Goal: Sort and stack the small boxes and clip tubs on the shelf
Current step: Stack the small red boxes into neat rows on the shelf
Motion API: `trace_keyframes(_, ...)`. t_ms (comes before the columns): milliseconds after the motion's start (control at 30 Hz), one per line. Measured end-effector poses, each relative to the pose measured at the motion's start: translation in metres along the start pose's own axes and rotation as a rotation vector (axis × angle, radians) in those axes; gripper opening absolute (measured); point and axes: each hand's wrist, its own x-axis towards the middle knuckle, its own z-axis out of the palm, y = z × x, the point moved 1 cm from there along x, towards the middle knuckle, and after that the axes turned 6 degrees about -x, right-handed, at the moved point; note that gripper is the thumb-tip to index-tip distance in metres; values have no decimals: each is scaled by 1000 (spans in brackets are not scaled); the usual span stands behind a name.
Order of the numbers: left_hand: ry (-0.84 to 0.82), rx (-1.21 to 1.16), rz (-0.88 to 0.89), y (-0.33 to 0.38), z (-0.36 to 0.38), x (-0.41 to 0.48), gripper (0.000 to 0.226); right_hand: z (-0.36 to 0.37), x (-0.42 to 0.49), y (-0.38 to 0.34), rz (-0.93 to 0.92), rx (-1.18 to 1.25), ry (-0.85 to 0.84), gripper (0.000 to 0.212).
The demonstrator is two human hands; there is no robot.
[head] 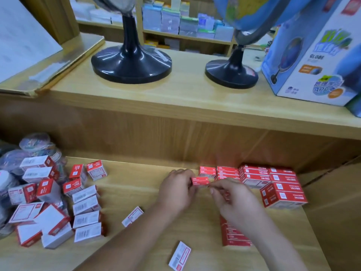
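- Head view: the left hand [176,189] curls its fingers round a small red box [200,181], near the back of the shelf [148,194].
- The right hand [234,200] has bent fingers at the box's right end; it is blurry, so I cannot tell if it grips.
- Neat red stacks [273,182] sit just behind and to the right.
- A messy pile of boxes [58,202] lies well to the left, beside the clip tubs [37,143].
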Motion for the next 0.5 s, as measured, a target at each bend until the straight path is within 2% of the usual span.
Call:
trace_keyframes(167,-22,-158,-129,1,13,23,31,-9,-3,10,26,106,96,9)
trace_keyframes(300,29,64,-26,-10,20,17,40,-4,-8,13,18,84,159,7)
trace_keyframes(500,-46,301,54,3,28,12,38,2,-17,5,-19,158,168,14)
